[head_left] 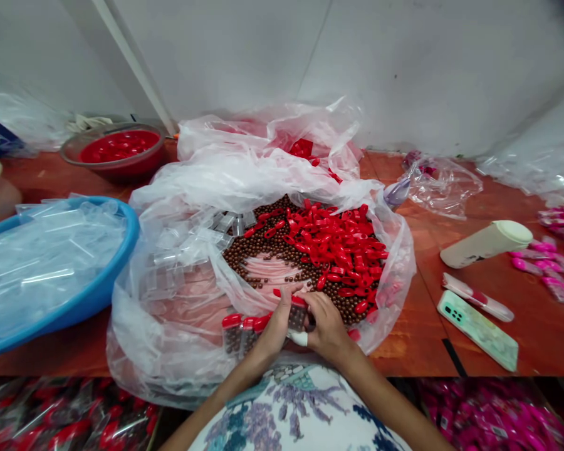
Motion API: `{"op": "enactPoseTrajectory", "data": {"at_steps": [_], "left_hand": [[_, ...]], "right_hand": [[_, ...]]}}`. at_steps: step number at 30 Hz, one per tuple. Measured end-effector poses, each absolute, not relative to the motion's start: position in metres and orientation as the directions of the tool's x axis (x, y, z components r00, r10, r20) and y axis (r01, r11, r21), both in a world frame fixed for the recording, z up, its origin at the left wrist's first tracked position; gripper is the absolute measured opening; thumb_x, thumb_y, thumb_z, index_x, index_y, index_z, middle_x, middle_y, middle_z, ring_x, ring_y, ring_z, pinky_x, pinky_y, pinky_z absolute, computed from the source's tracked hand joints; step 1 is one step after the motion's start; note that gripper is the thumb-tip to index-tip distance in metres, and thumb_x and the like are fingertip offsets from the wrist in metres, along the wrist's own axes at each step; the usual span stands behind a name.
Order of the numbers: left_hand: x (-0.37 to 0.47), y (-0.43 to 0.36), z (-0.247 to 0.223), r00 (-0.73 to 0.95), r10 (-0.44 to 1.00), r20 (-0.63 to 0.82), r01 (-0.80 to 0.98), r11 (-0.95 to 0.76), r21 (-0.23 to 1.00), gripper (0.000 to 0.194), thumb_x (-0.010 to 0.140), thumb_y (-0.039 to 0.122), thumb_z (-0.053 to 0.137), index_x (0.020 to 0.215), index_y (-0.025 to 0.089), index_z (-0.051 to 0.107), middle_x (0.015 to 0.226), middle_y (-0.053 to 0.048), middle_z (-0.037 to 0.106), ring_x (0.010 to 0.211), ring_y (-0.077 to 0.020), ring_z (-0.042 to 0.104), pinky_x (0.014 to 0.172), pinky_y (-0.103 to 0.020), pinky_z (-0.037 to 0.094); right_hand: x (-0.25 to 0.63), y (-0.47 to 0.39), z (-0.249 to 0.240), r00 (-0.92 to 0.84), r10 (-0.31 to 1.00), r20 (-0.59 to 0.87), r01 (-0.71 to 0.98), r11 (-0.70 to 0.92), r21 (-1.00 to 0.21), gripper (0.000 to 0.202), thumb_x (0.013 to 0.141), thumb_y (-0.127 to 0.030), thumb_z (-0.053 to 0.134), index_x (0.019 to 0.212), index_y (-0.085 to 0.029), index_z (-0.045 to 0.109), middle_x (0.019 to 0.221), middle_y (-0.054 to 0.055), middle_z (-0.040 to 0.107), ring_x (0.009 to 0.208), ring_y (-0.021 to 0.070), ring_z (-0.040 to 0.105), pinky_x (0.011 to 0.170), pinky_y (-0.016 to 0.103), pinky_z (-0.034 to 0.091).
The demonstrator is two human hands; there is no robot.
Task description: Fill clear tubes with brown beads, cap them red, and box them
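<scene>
A: From my remote seat, what does the head view give you?

B: I see the small clear plastic container with a red cap and brown balls inside (297, 316), near the front edge of the red-brown tabletop (404, 351), over the near rim of the translucent white plastic bag (169, 188).

A: And the hands?

B: My left hand (276, 322) closes round its left side; my right hand (326, 319) is closed against its right side, near the cap.

A: How will it handle?

B: Light, I'd judge, stiff-walled but thin, a bit slippery. I'd grip the side walls, squeezing gently; loose balls could roll.

A: What can't you make out?

B: Fingers hide its base and whether the cap sits tight. The dark patch by my right fingers is unclear, and the blue plastic tub (132, 232) is cut off at left.
</scene>
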State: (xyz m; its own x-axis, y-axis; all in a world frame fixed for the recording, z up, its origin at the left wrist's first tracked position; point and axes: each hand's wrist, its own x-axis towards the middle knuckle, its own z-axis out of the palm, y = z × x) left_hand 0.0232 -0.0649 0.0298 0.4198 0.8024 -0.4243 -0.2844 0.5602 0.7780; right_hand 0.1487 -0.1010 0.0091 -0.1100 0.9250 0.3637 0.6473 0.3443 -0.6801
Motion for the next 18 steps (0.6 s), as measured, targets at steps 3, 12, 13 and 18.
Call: {"op": "enactPoseTrajectory", "data": {"at_steps": [3, 12, 13, 18], "left_hand": [[0.024, -0.066, 0.032, 0.420, 0.798, -0.432, -0.297, 0.570, 0.766, 0.062, 0.079, 0.063, 0.043, 0.119, 0.017, 0.052, 0.084, -0.007, 0.067, 0.081, -0.0196, 0.062, 0.073, -0.030, 0.048], [0.016, -0.060, 0.049, 0.608, 0.703, -0.370, -0.476, 0.695, 0.538, 0.060, 0.085, 0.052, 0.043, 0.137, 0.023, 0.035, 0.101, -0.009, 0.068, 0.093, -0.0211, 0.064, 0.084, -0.034, 0.047], [0.015, -0.059, 0.050, 0.603, 0.705, -0.373, -0.491, 0.697, 0.523, 0.059, 0.086, 0.051, 0.042, 0.137, 0.023, 0.034, 0.104, -0.009, 0.068, 0.095, -0.0210, 0.063, 0.086, -0.035, 0.046], [0.019, -0.054, 0.052, 0.549, 0.690, -0.472, -0.493, 0.723, 0.484, 0.055, 0.085, 0.052, 0.043, 0.128, 0.018, 0.049, 0.111, -0.009, 0.065, 0.106, -0.0233, 0.059, 0.096, -0.038, 0.042]], "right_hand": [[0.147, -0.103, 0.010, -0.089, 0.922, 0.377, 0.646, 0.342, -0.682, 0.055, 0.068, -0.026, 0.065, 0.119, -0.023, 0.046, 0.103, 0.008, 0.059, 0.095, 0.0256, 0.054, 0.083, 0.041, 0.045], [0.156, -0.107, 0.021, 0.015, 0.916, 0.401, 0.680, 0.285, -0.676, 0.067, 0.067, -0.026, 0.067, 0.129, -0.023, 0.041, 0.115, 0.010, 0.046, 0.106, 0.0238, 0.049, 0.087, 0.037, 0.045], [0.157, -0.106, 0.021, -0.005, 0.907, 0.422, 0.693, 0.307, -0.652, 0.067, 0.068, -0.026, 0.067, 0.130, -0.022, 0.039, 0.114, 0.010, 0.046, 0.105, 0.0237, 0.049, 0.087, 0.037, 0.045], [0.156, -0.107, 0.021, -0.205, 0.823, 0.529, 0.743, 0.483, -0.464, 0.066, 0.075, -0.026, 0.060, 0.134, -0.020, 0.031, 0.111, 0.010, 0.053, 0.106, 0.0231, 0.048, 0.094, 0.043, 0.040]]}}
